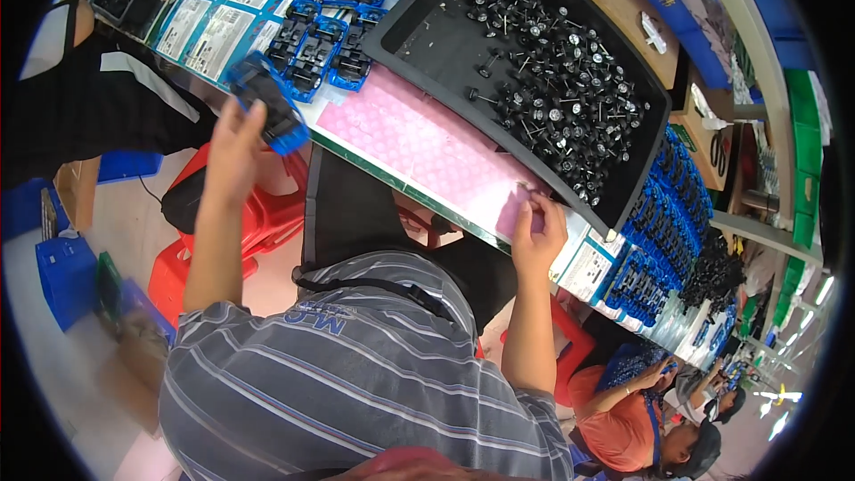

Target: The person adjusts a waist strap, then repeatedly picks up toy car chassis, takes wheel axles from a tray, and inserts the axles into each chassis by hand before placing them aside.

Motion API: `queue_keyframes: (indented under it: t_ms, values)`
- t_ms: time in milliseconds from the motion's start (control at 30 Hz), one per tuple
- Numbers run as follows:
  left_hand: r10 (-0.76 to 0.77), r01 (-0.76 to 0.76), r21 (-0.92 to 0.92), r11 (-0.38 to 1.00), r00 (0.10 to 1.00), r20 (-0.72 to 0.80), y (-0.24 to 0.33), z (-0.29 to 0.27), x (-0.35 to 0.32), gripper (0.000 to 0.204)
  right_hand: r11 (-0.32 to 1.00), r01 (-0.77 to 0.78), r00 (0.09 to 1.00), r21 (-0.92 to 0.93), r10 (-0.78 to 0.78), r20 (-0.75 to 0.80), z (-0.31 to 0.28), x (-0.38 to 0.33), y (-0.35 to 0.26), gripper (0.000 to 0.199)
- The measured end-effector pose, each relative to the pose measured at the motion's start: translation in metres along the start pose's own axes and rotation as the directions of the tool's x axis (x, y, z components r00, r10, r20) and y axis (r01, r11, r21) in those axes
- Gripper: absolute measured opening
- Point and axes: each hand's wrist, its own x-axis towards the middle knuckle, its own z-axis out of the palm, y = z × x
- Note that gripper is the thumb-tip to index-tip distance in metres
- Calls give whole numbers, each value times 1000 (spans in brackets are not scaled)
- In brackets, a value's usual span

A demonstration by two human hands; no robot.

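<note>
My left hand [235,144] is closed round a blue toy car body with a black underside [269,105], held up at the table's front edge, left of the pink bubble wrap [414,134]. The underside faces up. My right hand [540,233] is at the right end of the bubble wrap, thumb and fingers drawn together. Whatever lies between those fingertips is too small to make out. Beyond the wrap, a black tray [427,40] holds many small black wheels on metal axles [570,80]. More blue and black car bodies [307,49] lie beside the tray's left end.
Printed cartons [214,36] line the table's left part. Rows of blue car bodies [655,232] and a heap of black parts [717,272] lie to the right. Red stools [183,276] stand below the table. Another person in an orange shirt [614,423] works at the lower right.
</note>
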Motion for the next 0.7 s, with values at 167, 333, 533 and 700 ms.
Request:
queue_keyframes:
  t_ms: [167,333,533,700]
  values:
    - [83,-39,241,970,981,-175,18,-73,92,34,998,51,998,-42,-49,33,4,4,-3,15]
    - [-31,80,526,847,994,-101,22,-117,170,33,999,28,997,-33,-26,67,-1,2,-7,16]
    - [-68,53,602,797,998,2,4,-107,191,31,999,-53,996,2,53,78,-25,-9,-13,17]
    - [27,-39,657,753,999,28,-9,-141,211,48,990,-120,990,-71,114,-86,-65,-19,10,16]
